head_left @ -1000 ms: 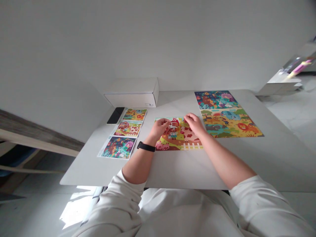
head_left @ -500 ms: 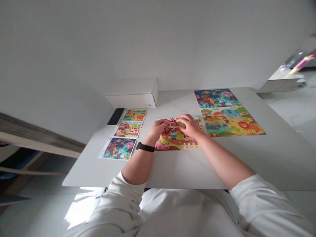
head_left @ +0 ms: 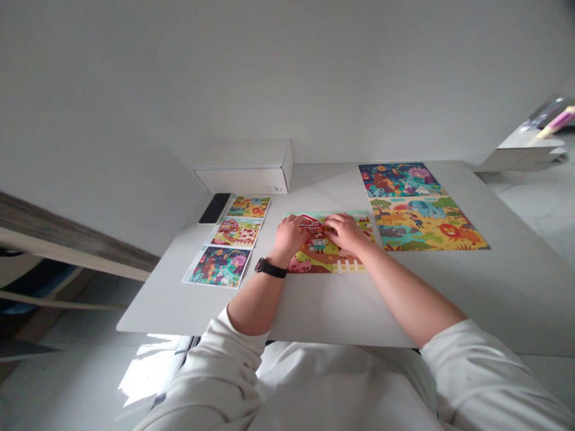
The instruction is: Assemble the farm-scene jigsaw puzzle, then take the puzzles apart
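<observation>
Both hands at work over the red barn

The brightly coloured, rectangular farm-scene picture (head_left: 318,262) lies flat in front of you, near the middle of the smooth pale table (head_left: 341,311). Your left hand (head_left: 290,235) curls over its left part, your right hand (head_left: 345,232) over its right part, and the fingertips of both bend in towards the printed red barn (head_left: 315,224) between them. The hands are apart from each other; you cannot tell from this view whether either pinches anything.

For work this fine, light, even fingertip pressure seems best: let one hand steady the surface while the other adjusts, and mind that your wrists don't drag the lower edge.

To your left, the white paper with three small printed scenes (head_left: 238,232) includes a matching farm view, handy to check against. The flat black phone (head_left: 214,208) lies just beside it, below the long white cardboard box (head_left: 242,178). To your right lie the dark blue forest picture (head_left: 402,179) and the yellow savanna picture (head_left: 426,224), edge to edge.
</observation>
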The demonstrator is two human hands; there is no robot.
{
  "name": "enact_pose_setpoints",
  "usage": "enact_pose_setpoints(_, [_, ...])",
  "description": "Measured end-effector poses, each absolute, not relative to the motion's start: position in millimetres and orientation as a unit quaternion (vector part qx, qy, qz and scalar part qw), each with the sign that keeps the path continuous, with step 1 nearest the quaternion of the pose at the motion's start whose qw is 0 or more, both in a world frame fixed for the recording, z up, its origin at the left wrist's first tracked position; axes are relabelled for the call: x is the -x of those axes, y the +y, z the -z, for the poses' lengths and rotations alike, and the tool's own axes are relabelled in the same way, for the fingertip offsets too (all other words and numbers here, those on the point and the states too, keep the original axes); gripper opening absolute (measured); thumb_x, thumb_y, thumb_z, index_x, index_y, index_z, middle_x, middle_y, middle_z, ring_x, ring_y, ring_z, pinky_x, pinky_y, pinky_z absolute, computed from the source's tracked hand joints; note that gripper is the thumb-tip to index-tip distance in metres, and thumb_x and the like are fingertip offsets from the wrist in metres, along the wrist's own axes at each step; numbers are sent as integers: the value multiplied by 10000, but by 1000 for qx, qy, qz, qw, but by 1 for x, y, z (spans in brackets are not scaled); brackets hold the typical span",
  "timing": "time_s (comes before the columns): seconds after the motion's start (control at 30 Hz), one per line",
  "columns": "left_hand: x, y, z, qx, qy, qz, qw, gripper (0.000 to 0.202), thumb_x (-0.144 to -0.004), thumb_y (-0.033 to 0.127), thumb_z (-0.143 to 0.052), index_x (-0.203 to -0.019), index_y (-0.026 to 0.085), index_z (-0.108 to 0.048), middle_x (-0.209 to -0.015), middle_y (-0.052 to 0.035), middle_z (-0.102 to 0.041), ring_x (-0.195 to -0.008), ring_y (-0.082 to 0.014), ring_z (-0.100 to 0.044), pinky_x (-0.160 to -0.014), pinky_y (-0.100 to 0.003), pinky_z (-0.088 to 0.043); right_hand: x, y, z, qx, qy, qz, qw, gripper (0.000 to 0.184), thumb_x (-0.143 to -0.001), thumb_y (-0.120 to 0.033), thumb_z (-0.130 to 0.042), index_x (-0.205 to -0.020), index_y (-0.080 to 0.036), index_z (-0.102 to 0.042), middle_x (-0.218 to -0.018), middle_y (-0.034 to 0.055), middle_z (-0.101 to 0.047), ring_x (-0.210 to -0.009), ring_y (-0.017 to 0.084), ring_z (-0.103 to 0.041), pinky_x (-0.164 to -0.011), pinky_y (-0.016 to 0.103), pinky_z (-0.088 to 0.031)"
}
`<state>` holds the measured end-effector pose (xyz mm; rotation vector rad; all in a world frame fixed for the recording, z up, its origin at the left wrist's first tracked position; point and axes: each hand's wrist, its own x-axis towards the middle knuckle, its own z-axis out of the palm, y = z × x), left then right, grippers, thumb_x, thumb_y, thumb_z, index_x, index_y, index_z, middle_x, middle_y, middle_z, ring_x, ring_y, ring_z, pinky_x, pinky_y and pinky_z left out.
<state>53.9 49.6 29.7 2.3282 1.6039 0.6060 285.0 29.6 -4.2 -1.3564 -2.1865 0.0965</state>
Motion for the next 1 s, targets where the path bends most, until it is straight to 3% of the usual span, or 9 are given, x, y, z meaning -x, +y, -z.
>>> enact_pose_setpoints(0.6, [-56, 50, -29, -823, 538, -159, 93, 334, -987, 201, -594, -1166, 307, -856, -1226, -75, -751, -1166, -251, -677, -1100, -375, -539, -278, 21, -9, 537, -818, -41, 203, 292, -1032, -259, -662, -1278, -259, -818, -1382, 102, -726, -1255, 318, -629, -1134, 503, -462])
enact_pose_setpoints(1.0, [-56, 49, -29, -821, 543, -151, 89, 372, -977, 203, -595, -1229, 332, -836, -1280, -63, -759, -1171, -260, -671, -1096, -396, -551, -281, 22, -6, 535, -816, -29, 217, 256, -1015, -283, -678, -1212, -255, -839, -1287, 97, -762, -1184, 300, -662, -1112, 483, -487])
